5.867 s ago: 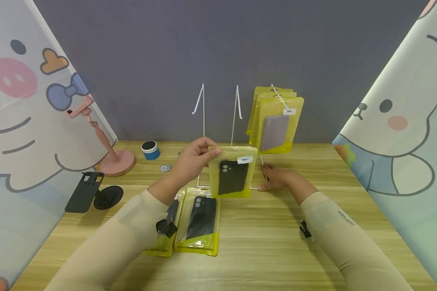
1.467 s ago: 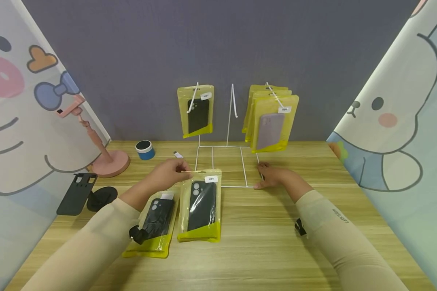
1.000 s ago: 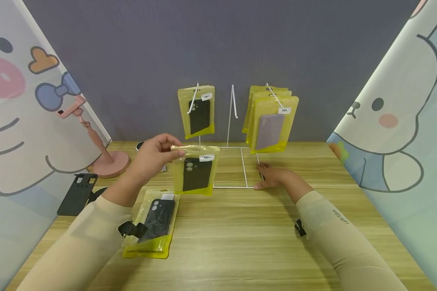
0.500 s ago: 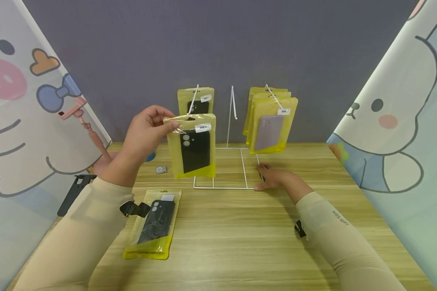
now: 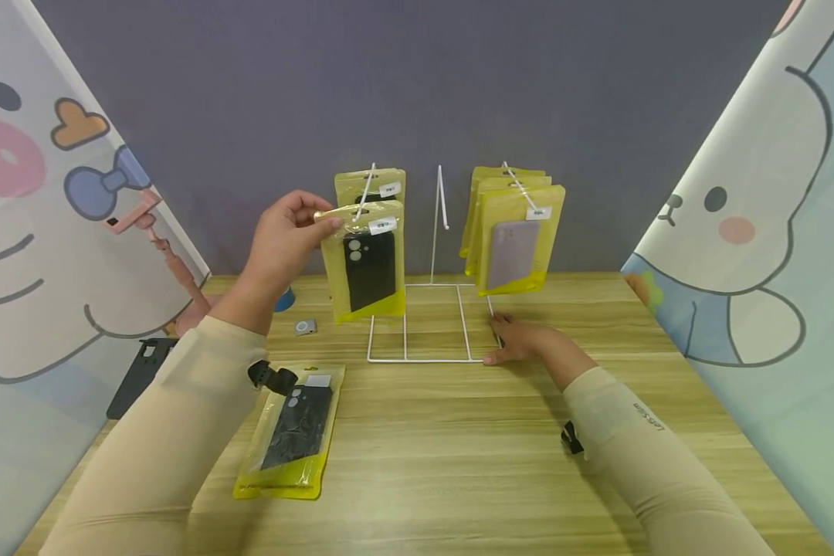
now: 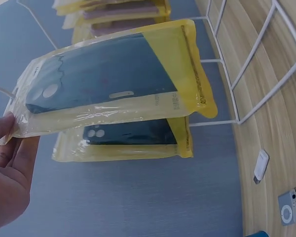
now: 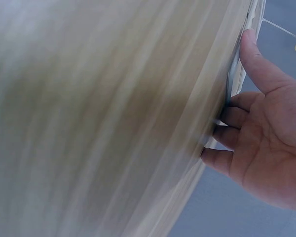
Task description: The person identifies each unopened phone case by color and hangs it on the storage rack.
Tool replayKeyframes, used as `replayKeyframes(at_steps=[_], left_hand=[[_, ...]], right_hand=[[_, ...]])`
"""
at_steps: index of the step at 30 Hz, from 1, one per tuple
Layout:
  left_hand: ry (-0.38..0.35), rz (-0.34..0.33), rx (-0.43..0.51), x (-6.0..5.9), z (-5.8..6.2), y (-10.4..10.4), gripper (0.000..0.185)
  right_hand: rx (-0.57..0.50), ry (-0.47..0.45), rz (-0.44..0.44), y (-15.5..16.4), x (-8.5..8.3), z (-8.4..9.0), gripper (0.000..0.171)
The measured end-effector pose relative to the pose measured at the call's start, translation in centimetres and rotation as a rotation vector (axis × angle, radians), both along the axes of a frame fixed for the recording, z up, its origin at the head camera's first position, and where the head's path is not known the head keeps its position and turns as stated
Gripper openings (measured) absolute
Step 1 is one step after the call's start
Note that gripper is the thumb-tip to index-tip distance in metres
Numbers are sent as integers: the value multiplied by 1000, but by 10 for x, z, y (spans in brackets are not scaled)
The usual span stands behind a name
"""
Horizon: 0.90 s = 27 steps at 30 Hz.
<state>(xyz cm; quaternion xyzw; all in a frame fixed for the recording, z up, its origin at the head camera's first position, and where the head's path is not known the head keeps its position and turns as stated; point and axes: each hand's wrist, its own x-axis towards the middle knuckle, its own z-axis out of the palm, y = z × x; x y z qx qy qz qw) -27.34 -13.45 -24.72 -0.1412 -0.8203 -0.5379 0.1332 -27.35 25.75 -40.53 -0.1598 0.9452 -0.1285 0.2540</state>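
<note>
Yellow packet (image 5: pixel 364 262) with black phone case, pinched by left hand (image 5: pixel 286 235).

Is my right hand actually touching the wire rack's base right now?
Touching. The head view shows the right hand flat on the table with its fingers on the right edge of the white wire rack base; the right wrist view shows fingertips pressed against it.

The yellow-and-clear plastic pouch (image 5: pixel 364 262) pinched in my left hand (image 5: pixel 286 241) is glossy film, creased and reflective, around a matt black phone case (image 5: pixel 368 266). The white wire display stand (image 5: pixel 420 320) reads as smooth painted metal. The light wood-grain tabletop (image 5: pixel 486 455) has a satin, laminate-like finish. My beige sleeves (image 5: pixel 174 432) are matt stretch cloth.
</note>
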Motion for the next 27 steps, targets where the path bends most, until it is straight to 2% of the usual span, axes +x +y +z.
replayKeyframes(at_steps=[10, 14, 21, 27], left_hand=[[-38, 46, -30, -38, 2, 13, 32], [-52, 53, -14, -52, 3, 18, 28], [-87, 75, 21, -65, 2, 22, 29], [-129, 55, 103, -67, -1, 16, 54]], right_hand=[[-18, -6, -17, 3, 2, -6, 103], [-23, 6, -4, 0, 3, -4, 103], [-38, 4, -7, -2, 4, -3, 103], [-36, 6, -14, 1, 1, -2, 103]])
